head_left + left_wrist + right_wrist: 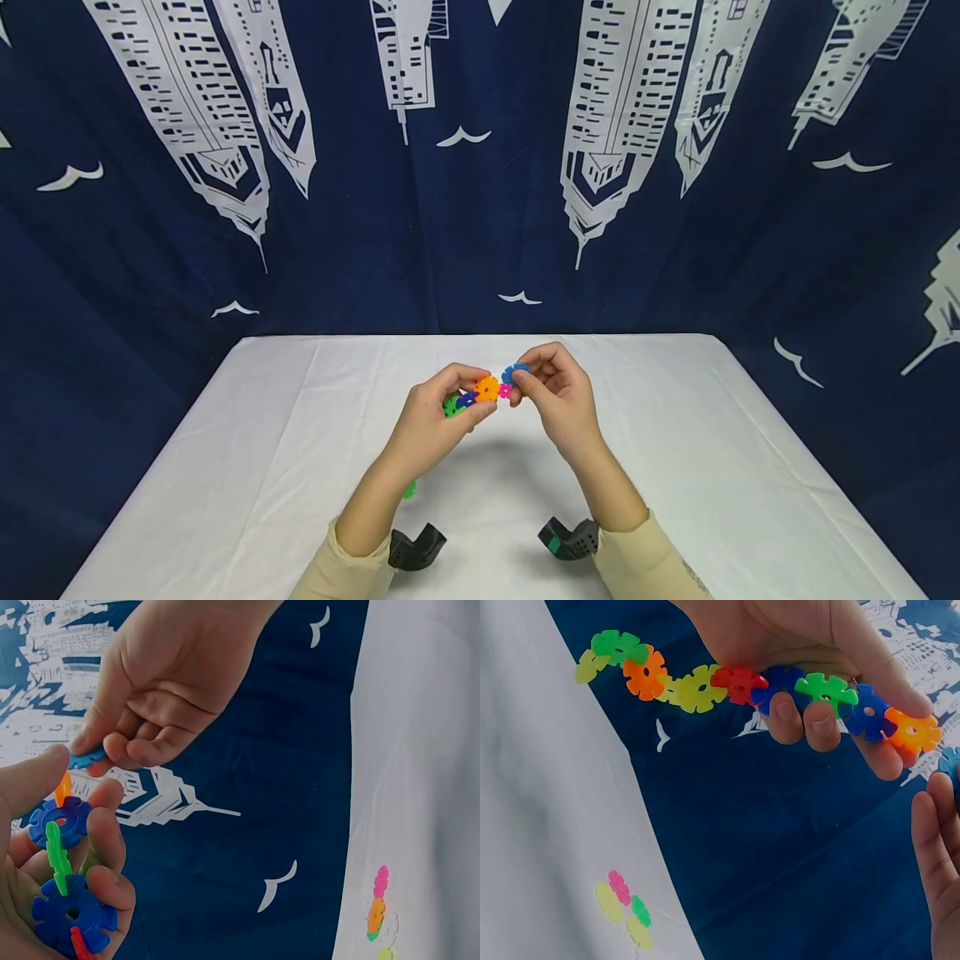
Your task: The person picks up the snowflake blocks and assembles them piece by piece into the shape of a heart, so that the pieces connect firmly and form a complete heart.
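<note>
My left hand [431, 417] grips a chain of notched plastic flower discs, with an orange disc [487, 388] at its upper end between thumb and fingers. In the right wrist view the chain runs back past a red disc [739, 685] and an orange disc [644, 673] to a small yellow one [592, 667]. Thumb and fingers of my right hand [561, 400] pinch a light blue disc [513, 372], close beside the chain's orange end. A pink disc [506, 391] shows between the hands in the head view.
Loose discs lie on the white table [660, 433], among them a pink disc [381, 881] and a yellow disc [609, 901]. A bit of green [409, 490] shows beside the left forearm. A dark blue printed curtain [480, 208] hangs behind the table.
</note>
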The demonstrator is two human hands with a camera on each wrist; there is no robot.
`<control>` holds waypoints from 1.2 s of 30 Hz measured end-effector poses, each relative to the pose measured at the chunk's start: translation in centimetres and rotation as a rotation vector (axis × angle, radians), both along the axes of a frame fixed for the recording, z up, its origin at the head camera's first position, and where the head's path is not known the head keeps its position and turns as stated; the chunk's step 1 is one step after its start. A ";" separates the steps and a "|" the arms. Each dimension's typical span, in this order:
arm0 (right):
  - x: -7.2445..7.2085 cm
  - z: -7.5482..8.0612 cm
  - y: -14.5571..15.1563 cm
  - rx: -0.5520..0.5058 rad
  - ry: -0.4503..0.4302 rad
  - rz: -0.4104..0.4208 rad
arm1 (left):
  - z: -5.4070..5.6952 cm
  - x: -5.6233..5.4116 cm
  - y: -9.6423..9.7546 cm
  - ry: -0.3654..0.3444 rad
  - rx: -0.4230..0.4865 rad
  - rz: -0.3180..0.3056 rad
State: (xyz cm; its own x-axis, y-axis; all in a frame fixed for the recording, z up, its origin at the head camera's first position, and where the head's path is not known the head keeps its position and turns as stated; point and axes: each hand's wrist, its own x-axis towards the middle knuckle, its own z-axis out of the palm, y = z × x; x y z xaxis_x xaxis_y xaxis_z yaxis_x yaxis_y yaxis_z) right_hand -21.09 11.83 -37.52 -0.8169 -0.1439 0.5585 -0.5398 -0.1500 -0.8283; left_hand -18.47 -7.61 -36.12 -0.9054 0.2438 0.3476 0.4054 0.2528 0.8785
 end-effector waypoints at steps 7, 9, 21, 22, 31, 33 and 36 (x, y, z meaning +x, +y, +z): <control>0.5 0.2 -0.2 0.047 0.038 0.014 | 0.0 0.2 -0.1 0.015 -0.008 -0.007; 0.6 0.2 -0.3 0.059 0.065 0.011 | 0.1 0.2 -0.1 0.021 0.000 -0.016; 1.0 -0.3 -1.6 0.029 0.282 -0.019 | 0.4 0.1 -0.5 0.063 0.015 -0.039; 1.0 -0.3 -1.7 0.024 0.291 -0.017 | 0.4 0.1 -0.5 0.072 0.012 -0.040; 1.0 -0.3 -1.5 0.043 0.278 -0.010 | 0.4 0.1 -0.3 0.061 -0.005 -0.032; 1.0 -0.3 -1.4 0.070 0.271 -0.012 | 0.4 0.1 -0.4 0.049 -0.006 -0.035; 1.0 -0.2 -1.2 0.147 0.267 -0.023 | 0.2 0.1 -0.4 0.058 -0.010 -0.040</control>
State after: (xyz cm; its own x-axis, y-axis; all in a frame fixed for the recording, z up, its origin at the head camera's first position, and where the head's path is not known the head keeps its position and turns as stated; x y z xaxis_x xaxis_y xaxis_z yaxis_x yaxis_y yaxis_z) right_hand -20.10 10.63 -37.75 -0.6479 -0.2220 0.7286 -0.7433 -0.0246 -0.6685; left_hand -18.34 -8.04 -35.87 -0.8731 0.2833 0.3968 0.4657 0.2438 0.8507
